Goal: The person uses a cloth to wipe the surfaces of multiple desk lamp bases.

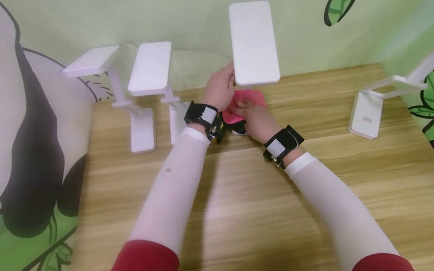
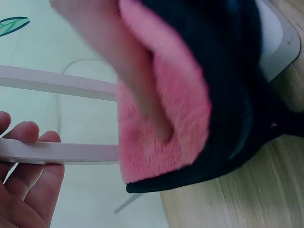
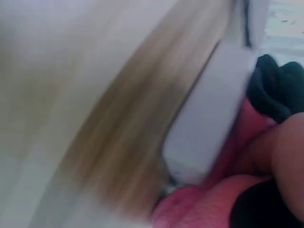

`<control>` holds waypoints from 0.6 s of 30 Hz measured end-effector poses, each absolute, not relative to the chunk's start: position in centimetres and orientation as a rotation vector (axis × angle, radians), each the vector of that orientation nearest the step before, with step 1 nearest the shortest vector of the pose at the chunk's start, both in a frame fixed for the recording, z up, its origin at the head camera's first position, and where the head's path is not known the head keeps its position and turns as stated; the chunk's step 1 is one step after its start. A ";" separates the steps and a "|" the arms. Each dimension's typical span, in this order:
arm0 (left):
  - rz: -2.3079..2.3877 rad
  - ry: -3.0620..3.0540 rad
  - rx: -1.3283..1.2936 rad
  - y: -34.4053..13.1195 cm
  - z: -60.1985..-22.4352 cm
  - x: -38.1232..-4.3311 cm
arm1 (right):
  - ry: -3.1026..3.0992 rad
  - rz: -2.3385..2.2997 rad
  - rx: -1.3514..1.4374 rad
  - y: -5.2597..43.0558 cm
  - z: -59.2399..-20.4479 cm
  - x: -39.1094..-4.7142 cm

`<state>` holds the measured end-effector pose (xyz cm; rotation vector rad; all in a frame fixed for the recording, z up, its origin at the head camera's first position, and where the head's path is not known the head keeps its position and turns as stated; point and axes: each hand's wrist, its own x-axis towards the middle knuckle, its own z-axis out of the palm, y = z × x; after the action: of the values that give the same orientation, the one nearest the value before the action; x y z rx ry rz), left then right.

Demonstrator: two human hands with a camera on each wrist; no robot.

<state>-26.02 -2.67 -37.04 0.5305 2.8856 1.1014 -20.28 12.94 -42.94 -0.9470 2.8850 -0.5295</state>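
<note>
A white desk lamp [image 1: 254,41] with a flat rectangular head stands near the wall, between both hands. My left hand [image 1: 220,88] holds one bar [image 2: 90,153] of its split stem, the fingers curled round it in the left wrist view. My right hand [image 1: 262,122] grips a plush cloth [image 1: 251,97], pink on one face and black on the other, against the lower part of the lamp. One finger sinks into the pink pile in the left wrist view. Beside the cloth, the white base [image 3: 204,114] shows in the right wrist view; the cloth hides part of it.
Two similar white lamps [image 1: 150,67] [image 1: 91,62] stand to the left on the wooden table [image 1: 237,199]. Another lamp's base [image 1: 366,116] is at the right, its stem leaning out of view. A green wall [image 1: 200,26] with cartoon drawings closes off the back and sides.
</note>
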 end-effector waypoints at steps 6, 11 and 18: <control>1.113 2.882 0.516 -3.0 -36.7 -26.1 | 2.799 -0.466 -0.880 13.1 -41.3 -17.4; 1.126 2.867 0.493 -3.0 -36.5 -25.9 | 2.797 -0.389 -0.894 12.9 -40.1 -15.1; 1.103 2.898 0.488 -3.1 -36.5 -25.8 | 2.826 -0.505 -0.972 12.5 -41.2 -16.2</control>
<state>-25.79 -3.06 -36.47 0.4875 2.8981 1.1031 -16.20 12.52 -41.22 -0.9723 2.8259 -0.5050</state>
